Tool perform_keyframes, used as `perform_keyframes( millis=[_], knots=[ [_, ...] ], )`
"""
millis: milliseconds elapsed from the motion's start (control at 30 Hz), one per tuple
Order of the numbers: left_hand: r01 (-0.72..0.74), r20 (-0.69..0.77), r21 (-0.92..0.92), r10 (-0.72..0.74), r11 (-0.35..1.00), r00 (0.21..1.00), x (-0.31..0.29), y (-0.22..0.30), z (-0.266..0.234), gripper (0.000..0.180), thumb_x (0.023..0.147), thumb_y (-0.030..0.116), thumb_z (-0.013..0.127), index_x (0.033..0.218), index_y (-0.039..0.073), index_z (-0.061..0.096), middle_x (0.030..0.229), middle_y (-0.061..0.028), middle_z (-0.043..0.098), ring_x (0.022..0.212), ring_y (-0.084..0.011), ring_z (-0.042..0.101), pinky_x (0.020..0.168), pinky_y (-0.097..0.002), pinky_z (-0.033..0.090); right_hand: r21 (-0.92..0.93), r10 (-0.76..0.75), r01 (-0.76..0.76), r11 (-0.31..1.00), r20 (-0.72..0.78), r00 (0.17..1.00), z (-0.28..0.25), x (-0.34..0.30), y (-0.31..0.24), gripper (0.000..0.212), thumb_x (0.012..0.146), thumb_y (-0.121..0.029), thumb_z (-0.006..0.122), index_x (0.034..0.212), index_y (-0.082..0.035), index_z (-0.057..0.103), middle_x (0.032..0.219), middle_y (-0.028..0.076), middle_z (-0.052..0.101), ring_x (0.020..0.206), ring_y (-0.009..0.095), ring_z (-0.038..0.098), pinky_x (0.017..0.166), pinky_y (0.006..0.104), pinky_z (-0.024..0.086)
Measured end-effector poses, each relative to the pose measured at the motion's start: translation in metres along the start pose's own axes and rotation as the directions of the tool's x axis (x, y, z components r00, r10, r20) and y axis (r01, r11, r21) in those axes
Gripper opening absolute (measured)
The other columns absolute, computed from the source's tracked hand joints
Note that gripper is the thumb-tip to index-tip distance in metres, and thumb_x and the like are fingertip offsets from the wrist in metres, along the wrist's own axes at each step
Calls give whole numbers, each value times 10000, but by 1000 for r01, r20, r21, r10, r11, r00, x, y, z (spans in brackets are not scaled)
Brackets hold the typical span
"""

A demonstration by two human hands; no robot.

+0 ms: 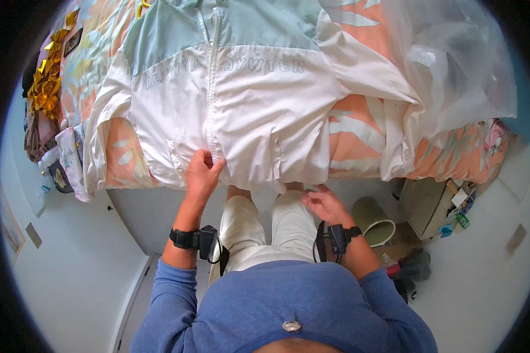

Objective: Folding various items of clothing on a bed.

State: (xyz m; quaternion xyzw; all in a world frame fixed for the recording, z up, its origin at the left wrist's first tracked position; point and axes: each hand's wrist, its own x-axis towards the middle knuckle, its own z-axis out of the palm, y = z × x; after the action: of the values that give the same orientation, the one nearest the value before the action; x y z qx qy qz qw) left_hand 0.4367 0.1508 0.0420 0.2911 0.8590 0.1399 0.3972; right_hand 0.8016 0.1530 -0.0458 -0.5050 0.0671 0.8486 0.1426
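Observation:
A zip-up jacket [265,106], pale green at the top and white below, lies spread front up with its sleeves out to both sides. Its lower hem hangs at the near edge of the bed. My left hand [203,172] pinches the jacket at the bottom of its front zip, thumb and fingers together on the cloth. Just below the hem, to the right, my right hand [327,206] is held open over my knee, its fingers apart and nothing in them. Dark bands with small devices sit on both my wrists.
The bed [359,132] has an orange cover with pale leaves. A clear plastic bag [459,70] lies at the right, a phone [73,42] and gold shiny decoration [46,82] at the left. A bin [374,222] stands on the floor beside a small cabinet [421,203].

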Motion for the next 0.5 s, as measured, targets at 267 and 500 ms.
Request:
perform_keyframes(
  millis=[267, 500],
  knots=[
    [143, 290, -548, 27, 824, 957, 19, -29, -13, 300, 884, 145, 674, 1128, 6, 568, 978, -7, 641, 818, -95, 565, 749, -255, 459, 378, -313, 301, 875, -32, 949, 0, 38, 39, 407, 847, -86, 679, 1227, -124, 539, 1201, 63, 587, 1133, 256, 525, 965, 478, 413],
    [109, 574, -532, 263, 840, 775, 21, -35, -26, 308, 920, 74, 618, 1217, 34, 546, 1063, -2, 638, 892, -67, 567, 761, -233, 450, 212, -588, 588, 781, -70, 806, 47, 6, 65, 406, 901, -112, 629, 1278, -34, 501, 1269, 89, 572, 1180, 263, 543, 1062, 434, 383]
  ],
)
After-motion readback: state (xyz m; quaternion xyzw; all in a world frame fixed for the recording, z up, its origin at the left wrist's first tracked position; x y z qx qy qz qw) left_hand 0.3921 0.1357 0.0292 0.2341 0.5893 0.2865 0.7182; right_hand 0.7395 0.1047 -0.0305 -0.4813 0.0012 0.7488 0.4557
